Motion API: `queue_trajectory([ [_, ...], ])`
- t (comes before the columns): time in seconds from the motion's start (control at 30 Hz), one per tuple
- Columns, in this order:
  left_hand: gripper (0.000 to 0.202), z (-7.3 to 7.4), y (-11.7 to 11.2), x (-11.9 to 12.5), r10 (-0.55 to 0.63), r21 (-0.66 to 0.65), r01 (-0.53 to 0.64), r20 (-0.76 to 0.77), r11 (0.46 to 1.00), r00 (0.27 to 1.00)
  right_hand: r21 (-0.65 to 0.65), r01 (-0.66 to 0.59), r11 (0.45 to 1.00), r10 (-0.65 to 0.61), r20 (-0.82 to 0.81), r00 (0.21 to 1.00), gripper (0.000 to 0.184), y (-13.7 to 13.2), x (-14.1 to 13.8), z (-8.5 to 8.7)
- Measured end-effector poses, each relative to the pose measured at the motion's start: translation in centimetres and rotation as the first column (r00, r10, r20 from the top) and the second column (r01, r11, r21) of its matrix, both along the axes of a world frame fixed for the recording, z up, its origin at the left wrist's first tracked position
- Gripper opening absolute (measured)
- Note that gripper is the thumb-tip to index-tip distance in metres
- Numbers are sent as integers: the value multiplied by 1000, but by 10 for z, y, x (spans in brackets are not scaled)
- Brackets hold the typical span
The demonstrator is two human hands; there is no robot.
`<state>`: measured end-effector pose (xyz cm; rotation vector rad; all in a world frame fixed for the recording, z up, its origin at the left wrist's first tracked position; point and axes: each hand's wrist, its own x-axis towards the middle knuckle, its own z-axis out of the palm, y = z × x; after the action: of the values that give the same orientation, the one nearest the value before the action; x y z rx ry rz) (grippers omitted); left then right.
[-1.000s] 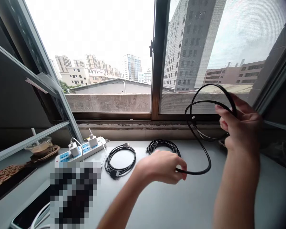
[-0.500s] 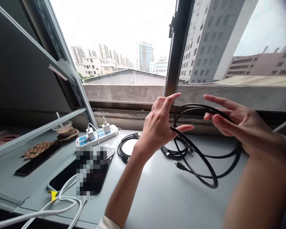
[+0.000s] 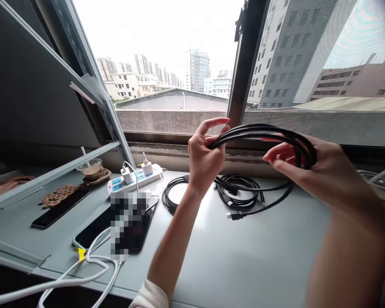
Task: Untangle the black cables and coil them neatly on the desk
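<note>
Loops of a black cable hang in the air between my two hands. My left hand is closed round the left end of the loops, its index finger stretched out above them. On the right, my right hand curls round the other end, the loops resting between thumb and fingers. One cable end drops to the table and ends in a flat, HDMI-like plug. Behind my hands lie two coiled black cables, one at the right and another at the left, partly hidden by my left arm.
On the left stand a white power strip with chargers, phones and white cables. A drink cup sits by a metal frame. Another person's hand shows far left. A plastic cup stands at right.
The cable loops have risen and been drawn into a tighter bundle. My left hand has closed round them from spread fingers, and my right fingers curl in more. The plug slid slightly left.
</note>
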<state>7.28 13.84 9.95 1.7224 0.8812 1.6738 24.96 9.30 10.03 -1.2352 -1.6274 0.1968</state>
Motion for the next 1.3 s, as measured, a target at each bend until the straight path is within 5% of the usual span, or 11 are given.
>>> queue_trajectory([
  [0.2, 29, -1, -1, 13, -130, -155, 184, 306, 971, 943, 104, -66, 992, 101, -377, 921, 32, 11, -1, 5],
  [0.33, 26, -9, 4, 25, -277, -191, 348, 319, 918, 906, 209, -6, 978, 124, -556, 822, 27, 5, 3, 10],
  [0.47, 36, -10, 8, 19, -327, -185, 346, 125, 920, 937, 238, 182, 954, -23, -546, 837, 43, 5, 12, 9],
  [0.6, 46, -3, 6, 5, -443, -229, 450, 85, 863, 893, 263, 287, 921, -191, -336, 922, 38, 18, 16, 1],
  [0.73, 50, -1, -1, 6, -371, -101, 389, 161, 916, 915, 321, 227, 920, -150, -246, 957, 41, 35, 11, -5],
  [0.9, 52, -6, -17, 22, -377, 104, 364, 181, 926, 908, 315, 5, 949, 111, -350, 930, 31, 31, 2, -3],
  [1.1, 47, -12, -9, 27, -351, 42, 362, 372, 931, 859, 116, -300, 947, 317, -497, 808, 8, 11, 15, 2],
  [1.3, 43, -40, 20, 50, -310, -219, 420, 403, 881, 861, 200, -69, 977, 183, -641, 745, 35, 8, 11, 8],
])
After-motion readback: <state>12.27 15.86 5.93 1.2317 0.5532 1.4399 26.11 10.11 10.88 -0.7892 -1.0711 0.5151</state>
